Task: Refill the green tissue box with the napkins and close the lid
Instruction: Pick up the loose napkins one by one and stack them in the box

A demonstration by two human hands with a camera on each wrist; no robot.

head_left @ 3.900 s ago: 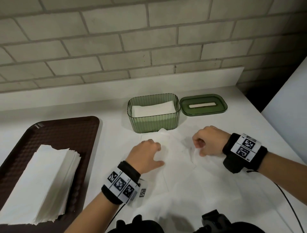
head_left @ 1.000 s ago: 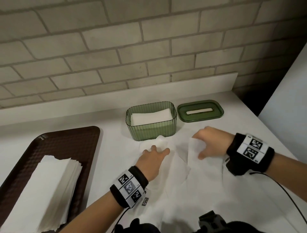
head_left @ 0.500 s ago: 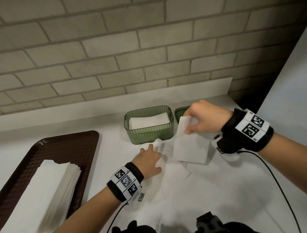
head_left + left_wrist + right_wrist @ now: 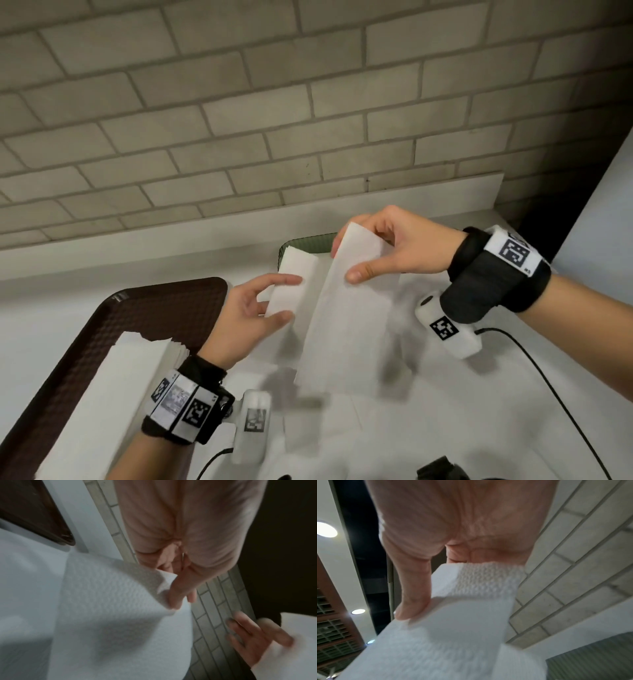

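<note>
Lifted off the counter since earlier, the napkin (image 4: pixel 346 318) hangs lengthwise, top pinched by the right hand (image 4: pixel 394 246), side by the left hand (image 4: pixel 246 318), green tissue box (image 4: pixel 308 244) just behind, nearer the right.

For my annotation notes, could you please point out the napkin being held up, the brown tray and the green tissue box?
napkin (image 4: pixel 346 318), head view, middle of the hanging sheet.
brown tray (image 4: pixel 164 308), head view, bare textured floor near its far corner.
green tissue box (image 4: pixel 308 241), head view, far rim.
</note>
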